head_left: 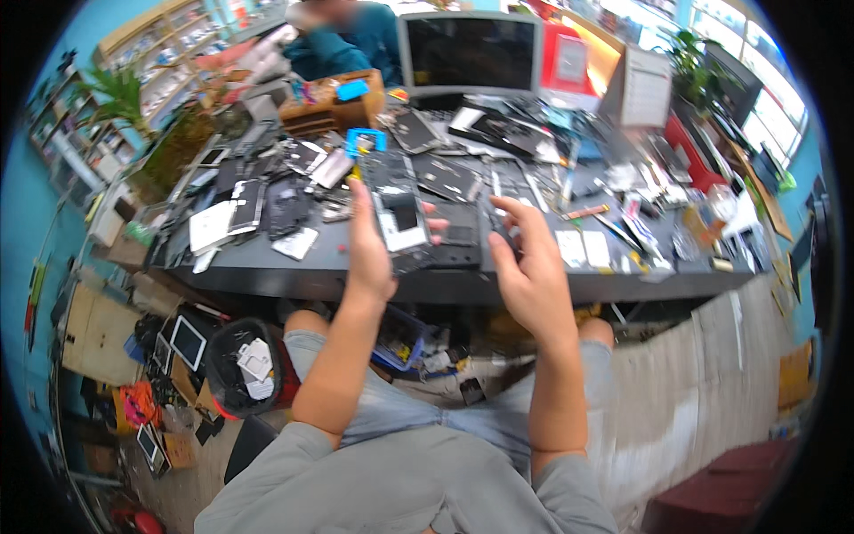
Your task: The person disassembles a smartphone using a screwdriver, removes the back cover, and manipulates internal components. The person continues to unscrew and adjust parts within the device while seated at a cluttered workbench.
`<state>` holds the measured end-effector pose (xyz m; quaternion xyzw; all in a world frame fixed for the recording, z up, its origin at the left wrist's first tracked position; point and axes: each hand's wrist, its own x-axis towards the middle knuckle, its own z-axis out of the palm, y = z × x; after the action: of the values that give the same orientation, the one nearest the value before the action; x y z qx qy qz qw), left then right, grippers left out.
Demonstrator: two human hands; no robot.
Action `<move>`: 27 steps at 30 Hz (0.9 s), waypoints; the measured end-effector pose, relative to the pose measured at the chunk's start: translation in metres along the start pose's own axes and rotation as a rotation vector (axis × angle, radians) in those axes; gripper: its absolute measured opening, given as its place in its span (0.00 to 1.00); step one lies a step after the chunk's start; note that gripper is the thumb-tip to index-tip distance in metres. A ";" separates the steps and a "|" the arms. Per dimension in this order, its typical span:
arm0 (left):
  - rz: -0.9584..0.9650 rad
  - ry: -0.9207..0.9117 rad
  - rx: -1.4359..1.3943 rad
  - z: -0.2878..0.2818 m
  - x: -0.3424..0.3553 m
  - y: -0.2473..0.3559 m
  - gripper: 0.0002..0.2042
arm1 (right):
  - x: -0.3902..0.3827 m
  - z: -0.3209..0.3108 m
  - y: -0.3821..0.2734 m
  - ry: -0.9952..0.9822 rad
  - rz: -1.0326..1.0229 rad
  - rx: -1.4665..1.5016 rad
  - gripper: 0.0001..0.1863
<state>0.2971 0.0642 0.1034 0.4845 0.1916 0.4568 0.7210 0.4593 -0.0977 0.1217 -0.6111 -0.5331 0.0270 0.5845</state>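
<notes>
My left hand [367,254] is raised above the front of the cluttered desk, its fingers closed round a flat, dark, shiny rectangular piece [384,173] with a white and black panel [400,221] at its lower end. It looks like a phone part or a part in a plastic sleeve; I cannot tell which. To its right, my right hand [536,276] has thumb and forefinger bent around a slim dark object [501,224], mostly hidden by the fingers. The two hands are apart. Behind them lie dark flat device parts [447,178] on the desk.
The dark desk [285,278] carries loose phone parts, a monitor [471,53], a brown wooden box [334,111] and white cards [583,248]. A person in a teal top [356,44] is across the desk. Below stand a black bin [233,343] and a blue basket [405,343].
</notes>
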 end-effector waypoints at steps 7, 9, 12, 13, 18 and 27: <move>-0.035 -0.051 -0.101 0.014 -0.011 0.014 0.48 | -0.017 -0.001 -0.006 -0.060 0.061 -0.113 0.20; -0.067 -0.099 -0.132 0.018 -0.016 0.016 0.48 | -0.016 0.005 -0.011 -0.086 0.042 -0.136 0.20; -0.093 -0.118 -0.183 0.022 -0.021 0.019 0.48 | -0.018 0.017 -0.010 -0.087 -0.045 -0.192 0.20; -0.084 -0.120 -0.187 0.021 -0.022 0.020 0.48 | -0.018 0.020 -0.013 -0.087 -0.060 -0.218 0.20; -0.111 -0.091 -0.260 0.019 -0.041 0.026 0.49 | -0.031 0.023 -0.016 -0.110 -0.111 -0.314 0.25; -0.079 -0.082 -0.284 0.022 -0.064 0.042 0.46 | -0.046 0.018 -0.033 -0.180 -0.242 -0.588 0.36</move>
<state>0.2606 0.0037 0.1391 0.3883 0.1143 0.4303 0.8069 0.4073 -0.1248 0.1130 -0.6810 -0.6364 -0.1438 0.3324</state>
